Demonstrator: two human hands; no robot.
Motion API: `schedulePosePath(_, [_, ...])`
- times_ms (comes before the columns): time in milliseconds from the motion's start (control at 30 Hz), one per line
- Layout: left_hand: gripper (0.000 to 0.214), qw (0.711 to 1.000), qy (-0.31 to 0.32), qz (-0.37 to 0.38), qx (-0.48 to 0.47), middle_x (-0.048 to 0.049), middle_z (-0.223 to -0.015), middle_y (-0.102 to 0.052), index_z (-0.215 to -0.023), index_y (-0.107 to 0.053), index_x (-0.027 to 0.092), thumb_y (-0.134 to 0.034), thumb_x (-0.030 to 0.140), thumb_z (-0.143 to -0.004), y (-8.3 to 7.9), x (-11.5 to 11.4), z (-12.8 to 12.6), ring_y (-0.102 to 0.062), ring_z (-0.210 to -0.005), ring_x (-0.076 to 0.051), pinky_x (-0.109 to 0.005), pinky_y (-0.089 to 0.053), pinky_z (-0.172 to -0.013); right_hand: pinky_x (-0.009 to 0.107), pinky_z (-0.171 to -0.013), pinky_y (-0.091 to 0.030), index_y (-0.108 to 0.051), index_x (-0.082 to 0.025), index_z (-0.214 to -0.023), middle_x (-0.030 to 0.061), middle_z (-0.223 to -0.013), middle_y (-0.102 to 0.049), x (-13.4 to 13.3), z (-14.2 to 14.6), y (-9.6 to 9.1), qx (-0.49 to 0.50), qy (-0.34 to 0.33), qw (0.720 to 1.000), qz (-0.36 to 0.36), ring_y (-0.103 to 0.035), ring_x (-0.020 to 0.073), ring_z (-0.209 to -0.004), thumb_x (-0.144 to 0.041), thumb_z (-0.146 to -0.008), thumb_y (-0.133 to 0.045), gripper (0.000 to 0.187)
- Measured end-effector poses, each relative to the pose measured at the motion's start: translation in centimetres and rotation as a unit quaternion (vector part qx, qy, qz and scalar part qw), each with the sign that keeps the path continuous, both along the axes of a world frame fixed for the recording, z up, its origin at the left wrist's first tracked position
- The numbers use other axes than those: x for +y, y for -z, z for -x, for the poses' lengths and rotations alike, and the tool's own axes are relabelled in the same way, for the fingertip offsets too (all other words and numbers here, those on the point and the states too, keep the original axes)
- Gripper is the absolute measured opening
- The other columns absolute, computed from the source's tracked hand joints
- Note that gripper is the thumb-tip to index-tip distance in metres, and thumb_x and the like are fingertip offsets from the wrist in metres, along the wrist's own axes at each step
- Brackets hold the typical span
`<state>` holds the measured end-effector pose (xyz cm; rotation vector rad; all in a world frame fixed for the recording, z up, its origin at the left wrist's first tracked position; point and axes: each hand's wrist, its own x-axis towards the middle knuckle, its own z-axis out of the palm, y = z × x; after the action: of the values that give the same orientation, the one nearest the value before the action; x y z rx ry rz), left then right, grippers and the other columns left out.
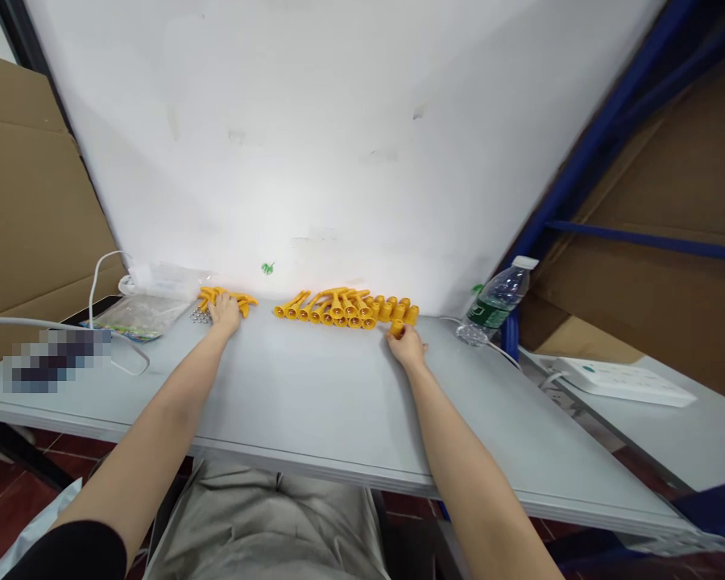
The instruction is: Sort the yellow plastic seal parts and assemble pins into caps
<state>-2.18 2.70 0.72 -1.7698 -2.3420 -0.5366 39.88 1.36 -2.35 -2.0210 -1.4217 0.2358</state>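
Observation:
At the left of the table, my left hand [224,312] reaches into a small pile of yellow plastic handle-like pieces [250,302]. Its fingers are bent down around one of them, though the fingertips are partly hidden. Small shiny metal parts [201,315] lie beside that pile. My right hand [408,348] pinches a short yellow cup-shaped piece [397,328] between thumb and fingers. Just behind it stand several similar yellow cups [408,309] in rows. Between my hands lies a stack of yellow horn-shaped pieces [327,312], their flared open ends facing me.
A clear bottle [496,302] with a green label leans at the right, near a white power strip [628,380]. Clear plastic bags [148,314] and a white cable [90,294] lie on the left. A white panel [350,161] rises behind the grey table [314,403]. Cardboard [30,201] stands left.

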Motion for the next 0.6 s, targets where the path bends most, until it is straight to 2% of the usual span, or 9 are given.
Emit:
schedulePosePath(100, [0.028,1.0,0.006,-0.004,-0.006,-0.0192,-0.124,-0.057,-0.103,-0.07,0.015,-0.049,0.023,-0.087,-0.2,0.2,0.5,-0.045,-0.123,-0.036,-0.054,-0.031,-0.102,0.061,-0.106,-0.029,-0.059,-0.018,-0.113,0.0169,-0.122,-0.063,-0.1,0.1,-0.1,-0.007,-0.002,1.0,0.002,-0.056,0.033,-0.118,-0.031,-0.083,-0.054,0.033])
schedulePosePath(167, [0.025,1.0,0.013,-0.019,-0.018,-0.0185,-0.123,-0.058,-0.098,-0.071,0.016,-0.051,0.025,-0.086,-0.9,0.2,0.8,-0.047,-0.122,-0.036,-0.055,-0.03,-0.103,0.061,-0.106,-0.029,-0.059,-0.019,-0.113,0.017,-0.123,-0.063,-0.2,0.1,-0.1,-0.006,-0.006,1.0,0.001,-0.055,0.0334,-0.119,-0.031,-0.083,-0.054,0.032])
schedulePosePath(233, [0.021,0.998,0.007,-0.024,-0.05,-0.0177,-0.114,-0.063,-0.09,-0.071,0.016,-0.054,0.027,-0.085,-2.1,0.2,0.9,-0.052,-0.118,-0.036,-0.055,-0.03,-0.103,0.061,-0.106,-0.029,-0.059,-0.02,-0.112,0.0162,-0.123,-0.062,-0.1,0.1,-0.1,-0.005,-0.004,1.0,0.0,-0.055,0.0334,-0.119,-0.031,-0.083,-0.055,0.032])
schedulePosePath(333, [0.016,0.988,-0.019,-0.01,-0.151,-0.0118,-0.086,-0.07,-0.077,-0.068,0.017,-0.06,0.03,-0.08,-4.6,0.3,0.8,-0.062,-0.099,-0.031,-0.051,-0.035,-0.099,0.061,-0.105,-0.028,-0.059,-0.02,-0.111,0.0153,-0.121,-0.063,0.0,0.0,0.0,0.0,-0.001,1.0,-0.005,-0.056,0.033,-0.117,-0.03,-0.081,-0.056,0.031])
schedulePosePath(467, [0.012,0.953,-0.036,-0.054,-0.295,-0.005,-0.075,-0.067,-0.074,-0.063,0.018,-0.07,0.026,-0.069,-7.3,0.3,0.5,-0.063,-0.074,-0.02,-0.034,-0.046,-0.075,0.063,-0.104,-0.028,-0.058,-0.018,-0.109,0.0148,-0.119,-0.065,0.2,-0.1,0.2,0.013,-0.008,1.0,-0.015,-0.057,0.0316,-0.114,-0.028,-0.08,-0.056,0.031])
schedulePosePath(600, [0.014,0.906,0.01,-0.094,-0.414,0.0011,-0.063,-0.059,-0.07,-0.061,0.016,-0.072,0.021,-0.064,-8.0,-0.7,-0.1,-0.051,-0.055,-0.011,-0.026,-0.042,-0.057,0.058,-0.102,-0.033,-0.058,-0.017,-0.106,0.0144,-0.116,-0.065,0.7,-0.6,1.0,0.009,-0.001,1.0,-0.03,-0.058,0.0301,-0.11,-0.029,-0.079,-0.057,0.03])
